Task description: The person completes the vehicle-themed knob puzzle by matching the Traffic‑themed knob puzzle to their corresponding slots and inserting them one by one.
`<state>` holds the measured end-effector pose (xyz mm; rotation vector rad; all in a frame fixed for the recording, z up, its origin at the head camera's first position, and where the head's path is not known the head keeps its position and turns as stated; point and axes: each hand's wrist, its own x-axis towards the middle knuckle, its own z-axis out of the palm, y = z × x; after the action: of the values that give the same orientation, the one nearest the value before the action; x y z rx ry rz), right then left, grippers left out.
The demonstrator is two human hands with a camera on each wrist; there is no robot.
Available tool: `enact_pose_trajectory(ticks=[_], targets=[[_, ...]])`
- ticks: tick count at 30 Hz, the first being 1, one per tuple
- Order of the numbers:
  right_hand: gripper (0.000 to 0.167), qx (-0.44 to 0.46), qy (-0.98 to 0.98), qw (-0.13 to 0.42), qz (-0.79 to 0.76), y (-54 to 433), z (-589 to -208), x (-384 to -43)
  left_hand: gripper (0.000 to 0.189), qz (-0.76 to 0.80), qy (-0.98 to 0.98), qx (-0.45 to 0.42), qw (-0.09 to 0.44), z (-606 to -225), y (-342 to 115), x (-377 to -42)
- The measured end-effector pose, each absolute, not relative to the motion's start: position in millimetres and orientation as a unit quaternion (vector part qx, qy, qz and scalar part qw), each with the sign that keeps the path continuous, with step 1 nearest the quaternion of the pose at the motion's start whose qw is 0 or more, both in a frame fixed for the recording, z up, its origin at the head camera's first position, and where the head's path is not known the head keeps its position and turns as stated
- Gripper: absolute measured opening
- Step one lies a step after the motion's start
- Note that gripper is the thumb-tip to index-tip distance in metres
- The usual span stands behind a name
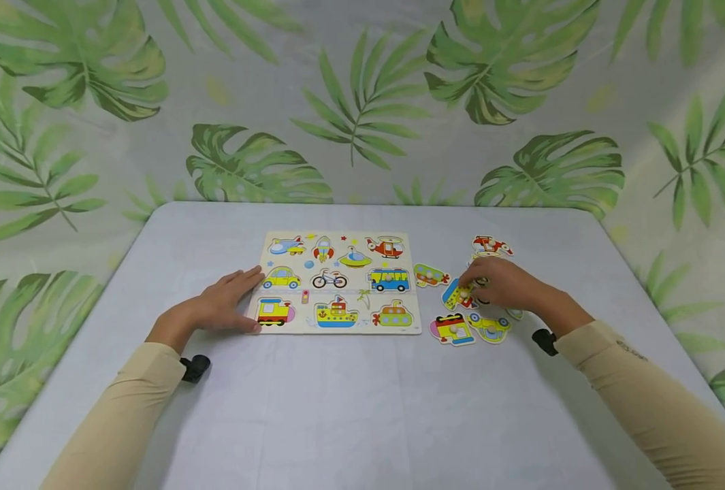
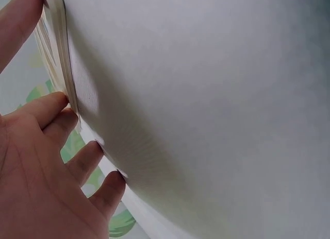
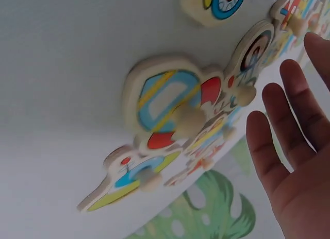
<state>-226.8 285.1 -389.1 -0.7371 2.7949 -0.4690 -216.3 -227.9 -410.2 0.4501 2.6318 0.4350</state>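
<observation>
The wooden puzzle board [image 1: 303, 323] lies flat, printed with vehicles; a bus piece [image 1: 389, 280] with a knob sits in its right side. My left hand [image 1: 224, 299] rests at the board's left edge, fingers extended and thumb at the near corner. Over the loose pieces at the right hovers my right hand [image 1: 506, 282], its fingertips close above the ship piece [image 1: 456, 297]. In the right wrist view its fingers [image 3: 296, 115] look spread and nearly straight beside knobbed pieces, including a rocket piece [image 3: 170, 95] and a bicycle piece [image 3: 255, 51].
Near the right hand lie a submarine piece [image 1: 431, 275], an upside-down train piece [image 1: 453, 331], a car piece [image 1: 489, 329] and a helicopter piece [image 1: 493, 246]. A UFO piece [image 3: 139, 172] shows in the right wrist view. Leaf-patterned cloth [image 1: 362, 116] stands behind the table [image 1: 337, 408].
</observation>
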Motion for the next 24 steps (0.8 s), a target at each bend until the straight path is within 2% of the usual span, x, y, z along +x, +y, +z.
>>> enact_pose_trajectory(ticks=[10, 18, 24], targets=[[0.021, -0.259, 0.950, 0.094, -0.147, 251, -389, -251, 0.105, 0.167, 0.947, 0.163, 0.219, -412, -228, -216], [0.015, -0.273, 0.947, 0.131, -0.108, 229, -399, -268, 0.103, 0.170, 0.948, 0.165, 0.212, -416, -229, -216], [0.015, -0.287, 0.946, 0.119, -0.094, 226, -403, -273, 0.102, 0.164, 0.950, 0.161, 0.211, -413, -230, -217]])
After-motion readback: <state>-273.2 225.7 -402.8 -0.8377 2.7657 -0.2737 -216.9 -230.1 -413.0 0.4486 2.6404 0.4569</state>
